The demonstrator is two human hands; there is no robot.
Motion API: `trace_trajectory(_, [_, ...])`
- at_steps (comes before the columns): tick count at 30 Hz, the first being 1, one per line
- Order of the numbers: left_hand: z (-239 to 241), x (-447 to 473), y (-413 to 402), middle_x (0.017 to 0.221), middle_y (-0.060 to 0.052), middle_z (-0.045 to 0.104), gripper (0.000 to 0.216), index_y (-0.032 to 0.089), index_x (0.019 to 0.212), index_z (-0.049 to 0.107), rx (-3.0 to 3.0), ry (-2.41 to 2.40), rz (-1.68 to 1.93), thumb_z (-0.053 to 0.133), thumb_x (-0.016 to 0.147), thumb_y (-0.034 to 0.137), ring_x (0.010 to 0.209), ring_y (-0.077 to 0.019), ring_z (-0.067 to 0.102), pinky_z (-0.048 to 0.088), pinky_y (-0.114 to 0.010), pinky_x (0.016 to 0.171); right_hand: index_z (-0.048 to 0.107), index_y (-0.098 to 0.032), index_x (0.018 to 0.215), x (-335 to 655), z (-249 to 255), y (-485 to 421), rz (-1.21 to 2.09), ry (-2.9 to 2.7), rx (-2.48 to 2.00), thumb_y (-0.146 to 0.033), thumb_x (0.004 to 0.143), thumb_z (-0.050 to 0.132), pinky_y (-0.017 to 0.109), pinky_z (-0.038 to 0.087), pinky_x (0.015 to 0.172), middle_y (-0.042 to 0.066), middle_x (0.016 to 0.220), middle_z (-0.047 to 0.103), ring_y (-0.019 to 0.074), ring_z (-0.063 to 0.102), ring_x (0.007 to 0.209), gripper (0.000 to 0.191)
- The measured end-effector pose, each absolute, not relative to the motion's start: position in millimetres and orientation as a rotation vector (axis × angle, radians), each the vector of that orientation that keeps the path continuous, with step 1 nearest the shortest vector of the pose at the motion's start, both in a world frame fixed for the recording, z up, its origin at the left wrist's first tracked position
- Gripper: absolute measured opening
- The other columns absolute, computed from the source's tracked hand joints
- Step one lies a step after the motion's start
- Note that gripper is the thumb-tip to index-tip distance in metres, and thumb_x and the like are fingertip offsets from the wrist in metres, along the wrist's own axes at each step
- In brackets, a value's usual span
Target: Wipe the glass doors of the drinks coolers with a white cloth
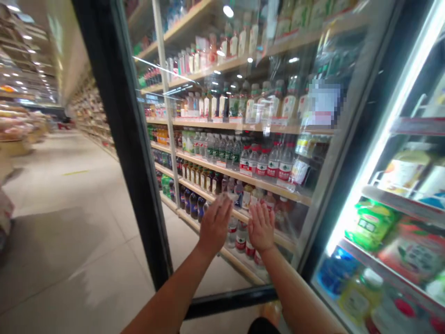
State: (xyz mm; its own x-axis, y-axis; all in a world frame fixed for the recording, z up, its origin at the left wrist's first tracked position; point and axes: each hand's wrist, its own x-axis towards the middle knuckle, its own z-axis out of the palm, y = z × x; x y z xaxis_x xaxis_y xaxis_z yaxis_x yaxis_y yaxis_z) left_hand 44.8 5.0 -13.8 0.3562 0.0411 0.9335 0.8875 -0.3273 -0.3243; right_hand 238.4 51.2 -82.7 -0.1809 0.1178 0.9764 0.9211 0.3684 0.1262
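On head cam, I have the glass door (122, 125) upright, directly in front of both hands. It is a flat, shiny pane w/ a thick, straight, dark frame (141, 199); small round lamp glints (228, 11) lie on it. My L hand (215, 227) is before the lower part of the door, fingers straight & close together, grasping nothing. My R hand (261, 227) is just beside it, also flat, fingers extended, nothing inside. Whether the skin touches the glass, I cannot tell. Within the door's pane I see pale, wood-like shelves (208, 124) w/ rows of plastic bottles (273, 164), some clear w/ red caps. Right of the door is a lit fridge (410, 204): a straight light strip (375, 157), a soft, glossy green bag (370, 222) &, lower, a rounded white-capped bottle (359, 297). Left of the door, the floor (100, 260) is smooth, pale tile w/ thin seams.
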Motion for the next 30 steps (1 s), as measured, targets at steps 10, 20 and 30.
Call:
trace_trajectory(10, [39,1,0,0.142,-0.009,0.057,0.049,0.019,0.145,0.048,-1.458,-0.957,-1.126,0.042,0.097,0.010,0.144,-0.0227,0.038,0.029,-0.038,0.118,0.015,-0.020,0.160,232,12,41,-0.969,-1.527,-0.865,-0.021,0.099,0.042,0.056,0.027,0.118,0.017,0.158,0.038,0.0306,0.030,0.150,0.067])
trace_trajectory(20, [28,0,-4,0.145,-0.007,0.054,0.051,0.020,0.146,0.048,-1.586,-0.865,-1.065,0.038,0.097,0.010,0.144,-0.0218,0.038,0.031,-0.037,0.118,0.015,-0.018,0.160,211,31,60,-1.024,-1.570,-0.881,-0.025,0.100,0.039,0.057,0.027,0.118,0.017,0.156,0.042,0.0286,0.019,0.154,0.064])
trace_trajectory(30, [80,12,-9,0.158,-0.011,0.036,0.056,0.017,0.155,0.031,-1.638,-1.134,-1.413,0.036,0.100,0.020,0.151,-0.0264,0.021,0.029,-0.047,0.119,0.037,-0.016,0.152,194,50,16,-0.894,-1.610,-0.857,-0.026,0.101,0.038,0.053,0.040,0.111,0.019,0.146,0.050,0.0297,0.039,0.143,0.052])
